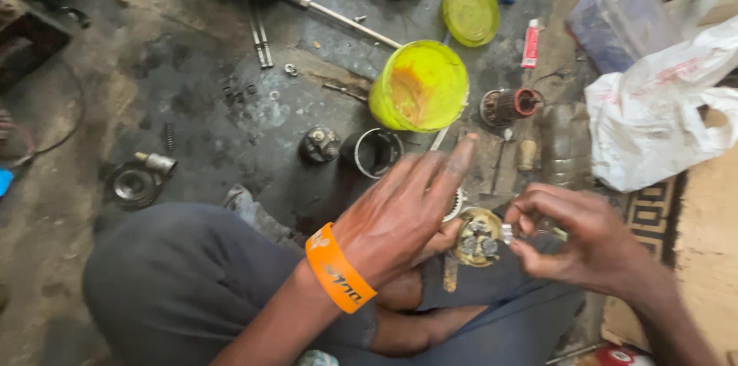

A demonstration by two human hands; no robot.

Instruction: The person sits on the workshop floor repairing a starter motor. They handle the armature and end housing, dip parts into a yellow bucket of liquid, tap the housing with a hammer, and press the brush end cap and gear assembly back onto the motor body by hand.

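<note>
My left hand (pixel 400 216), with an orange wristband, holds a round metal gear assembly (pixel 477 237) from below over my lap, index finger stretched out. That assembly shows several small greasy gears in a brass-coloured housing. My right hand (pixel 573 239) pinches a small shiny metal part (pixel 508 234) at the assembly's right edge. An open yellow tub of grease (pixel 419 85) stands on the floor just beyond my hands, its yellow lid (pixel 470 11) lying farther back.
On the oily floor lie a metal ring sleeve (pixel 373 152), a small dark motor part (pixel 319 144), an armature with a red end (pixel 509 105), a long rod (pixel 338 16), a red tube (pixel 530 43) and a round gear piece (pixel 138 181). A white plastic bag (pixel 661 104) sits right.
</note>
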